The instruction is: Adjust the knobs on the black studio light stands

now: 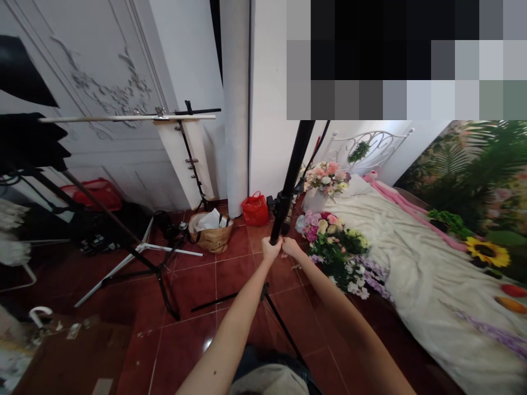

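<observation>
A black light stand (296,159) rises in front of me, its pole leaning slightly right and its legs spread on the floor below. My left hand (272,249) is wrapped round the pole just under a black clamp knob (273,204). Beside it, touching the same pole from the right, my right hand (291,248) is closed; its fingers are partly hidden behind the pole. The stand's top runs up into a blurred-out patch of the picture.
Left are another tripod stand (158,269), a straw bag (214,235) and a red bag (256,208). A paper backdrop hangs from a crossbar (123,118). To the right lie flower bunches (329,230) and a bed with a white cover (395,241). A cardboard sheet (78,356) lies lower left.
</observation>
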`<act>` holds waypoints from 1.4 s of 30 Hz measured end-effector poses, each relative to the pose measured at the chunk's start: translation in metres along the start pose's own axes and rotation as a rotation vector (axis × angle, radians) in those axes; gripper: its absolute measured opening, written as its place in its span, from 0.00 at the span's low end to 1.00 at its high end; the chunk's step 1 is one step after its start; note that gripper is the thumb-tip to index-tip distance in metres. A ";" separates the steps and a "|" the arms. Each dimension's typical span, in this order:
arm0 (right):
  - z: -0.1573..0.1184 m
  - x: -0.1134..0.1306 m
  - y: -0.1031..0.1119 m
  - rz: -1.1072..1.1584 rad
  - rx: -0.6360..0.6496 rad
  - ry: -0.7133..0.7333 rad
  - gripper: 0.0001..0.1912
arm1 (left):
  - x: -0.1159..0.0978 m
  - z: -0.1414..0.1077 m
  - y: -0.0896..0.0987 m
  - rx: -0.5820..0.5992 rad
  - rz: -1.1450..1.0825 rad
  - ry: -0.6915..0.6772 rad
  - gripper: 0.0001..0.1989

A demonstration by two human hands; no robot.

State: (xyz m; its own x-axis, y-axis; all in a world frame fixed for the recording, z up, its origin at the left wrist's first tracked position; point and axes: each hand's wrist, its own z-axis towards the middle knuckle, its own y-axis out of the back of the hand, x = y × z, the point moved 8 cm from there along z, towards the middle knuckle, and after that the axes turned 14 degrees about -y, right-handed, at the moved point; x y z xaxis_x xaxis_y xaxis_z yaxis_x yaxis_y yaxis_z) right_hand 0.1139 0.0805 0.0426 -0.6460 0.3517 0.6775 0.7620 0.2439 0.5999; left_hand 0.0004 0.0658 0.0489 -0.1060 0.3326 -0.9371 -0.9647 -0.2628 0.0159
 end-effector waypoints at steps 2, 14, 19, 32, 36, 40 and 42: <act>0.000 -0.001 -0.004 -0.038 0.019 -0.020 0.17 | 0.000 0.000 0.001 -0.016 -0.019 -0.004 0.18; -0.038 -0.022 -0.005 0.087 -0.113 0.096 0.12 | -0.008 0.000 0.003 -0.013 0.039 -0.029 0.14; -0.034 -0.029 -0.004 0.284 -0.097 0.091 0.19 | -0.009 0.001 0.003 0.004 0.028 -0.024 0.15; -0.084 0.089 0.106 0.894 -0.261 0.546 0.17 | -0.002 -0.003 0.003 -0.059 -0.047 0.116 0.15; -0.132 0.153 0.120 0.685 -0.196 0.781 0.30 | -0.008 0.000 0.002 0.004 0.000 0.011 0.15; -0.144 0.181 0.121 0.539 -0.430 0.693 0.19 | -0.003 0.002 0.000 0.022 0.030 -0.025 0.14; -0.144 0.186 0.124 0.490 -0.531 0.665 0.11 | 0.001 0.003 -0.002 0.037 0.002 0.012 0.13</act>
State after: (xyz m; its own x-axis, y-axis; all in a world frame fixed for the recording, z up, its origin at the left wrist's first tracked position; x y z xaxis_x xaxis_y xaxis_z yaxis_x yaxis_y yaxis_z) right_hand 0.0813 0.0462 0.3041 -0.2820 -0.3144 0.9064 0.9381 -0.2883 0.1919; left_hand 0.0011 0.0689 0.0485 -0.1056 0.3211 -0.9411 -0.9727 -0.2302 0.0306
